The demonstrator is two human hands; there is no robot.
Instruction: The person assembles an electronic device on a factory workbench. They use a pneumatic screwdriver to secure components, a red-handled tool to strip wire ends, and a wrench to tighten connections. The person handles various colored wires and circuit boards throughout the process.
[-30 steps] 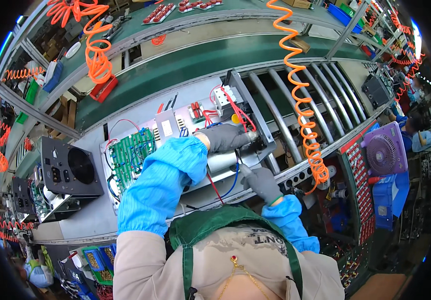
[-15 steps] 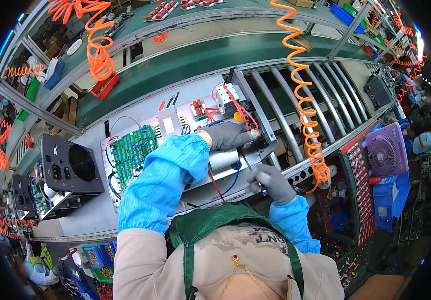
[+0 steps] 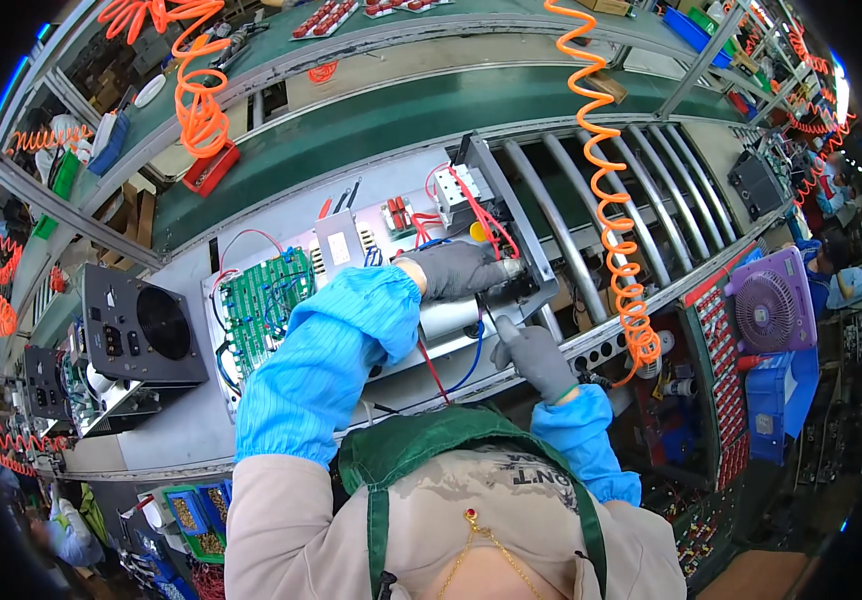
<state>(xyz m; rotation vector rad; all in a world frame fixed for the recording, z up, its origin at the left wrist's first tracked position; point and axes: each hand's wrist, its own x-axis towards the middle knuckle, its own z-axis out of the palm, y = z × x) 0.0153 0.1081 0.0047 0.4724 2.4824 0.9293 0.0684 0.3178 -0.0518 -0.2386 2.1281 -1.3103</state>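
An electronics chassis (image 3: 326, 243) lies on the bench in front of me, with a green circuit board (image 3: 269, 300) at its left end and a dark end panel (image 3: 523, 215) at its right. My left hand (image 3: 461, 272), in a grey glove, reaches over a silver cylinder (image 3: 451, 317). Its fingers press together at the inside of the end panel, and what they hold is hidden. Lower right, my gloved right hand (image 3: 539, 362) is closed on a thin-shafted tool (image 3: 492, 318) pointing toward the panel's near corner; its exact kind is unclear. Red wires (image 3: 491, 215) run above my left hand.
Metal rollers (image 3: 561, 220) continue to the right of the chassis. A coiled orange air hose (image 3: 611, 215) hangs close to my right hand. At the left stands another dark unit (image 3: 141, 325) with a round fan opening. Red and blue wires (image 3: 478, 350) droop over the near edge.
My right hand has moved slightly up and its grip has turned, so less of the tool shows. My left hand stays at the end panel.
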